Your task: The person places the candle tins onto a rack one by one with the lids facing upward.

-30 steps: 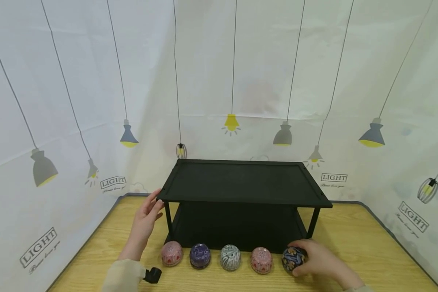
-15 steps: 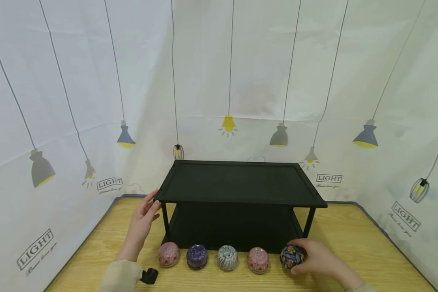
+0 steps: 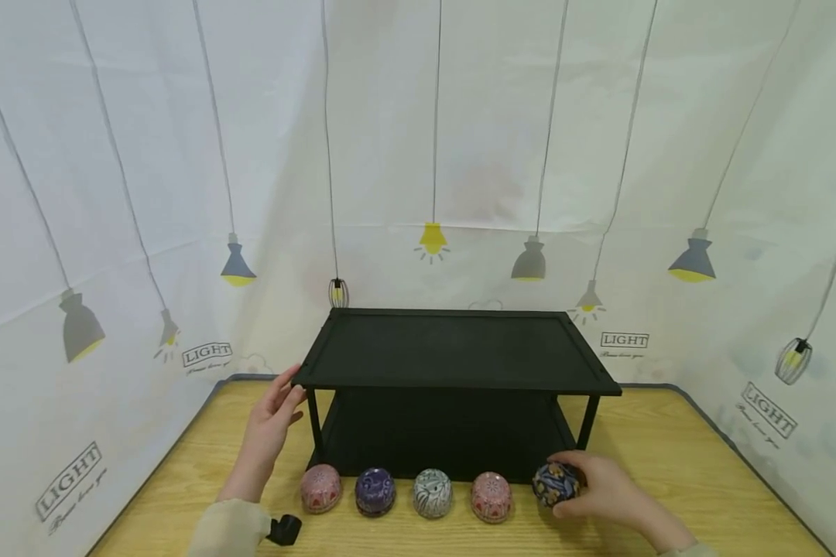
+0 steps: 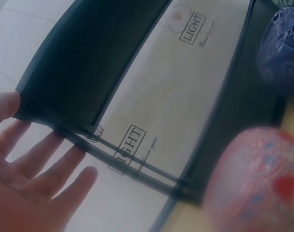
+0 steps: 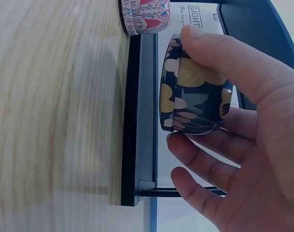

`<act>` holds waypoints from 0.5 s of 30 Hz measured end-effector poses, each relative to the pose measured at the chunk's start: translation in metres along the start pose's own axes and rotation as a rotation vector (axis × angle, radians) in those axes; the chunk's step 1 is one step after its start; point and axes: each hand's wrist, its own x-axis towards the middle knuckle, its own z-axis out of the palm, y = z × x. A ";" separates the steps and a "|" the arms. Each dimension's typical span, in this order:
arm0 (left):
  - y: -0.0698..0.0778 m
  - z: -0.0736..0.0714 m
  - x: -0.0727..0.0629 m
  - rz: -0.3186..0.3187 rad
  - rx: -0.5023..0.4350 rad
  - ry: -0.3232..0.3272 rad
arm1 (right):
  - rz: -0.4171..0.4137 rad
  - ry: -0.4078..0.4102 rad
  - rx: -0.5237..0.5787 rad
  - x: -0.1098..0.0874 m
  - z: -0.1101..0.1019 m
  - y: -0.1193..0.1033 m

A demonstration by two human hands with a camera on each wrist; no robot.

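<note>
My right hand grips a small round tin, dark blue with yellow, pink and white flowers, thumb on one side and fingers on the other. In the right wrist view the tin shows a gap from the wood surface, close to the shelf's front edge. My left hand touches the front left corner of a black two-tier shelf, its fingers fairly straight along the side edge. Lined up before the shelf are a pink tin, a purple tin, a white-and-grey tin and another pink tin.
The shelf's lower tier lies right behind the row of tins, with thin posts at its corners. A wooden table bears everything. A white lamp-print backdrop encloses the back and sides. A black object sits at my left cuff.
The flowered tin has tilted and risen slightly in my right hand. My left hand keeps its place at the shelf corner. The whole head view has shifted a little.
</note>
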 end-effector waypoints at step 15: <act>-0.002 -0.001 0.000 0.010 0.003 -0.003 | -0.008 0.008 -0.005 0.005 0.002 -0.003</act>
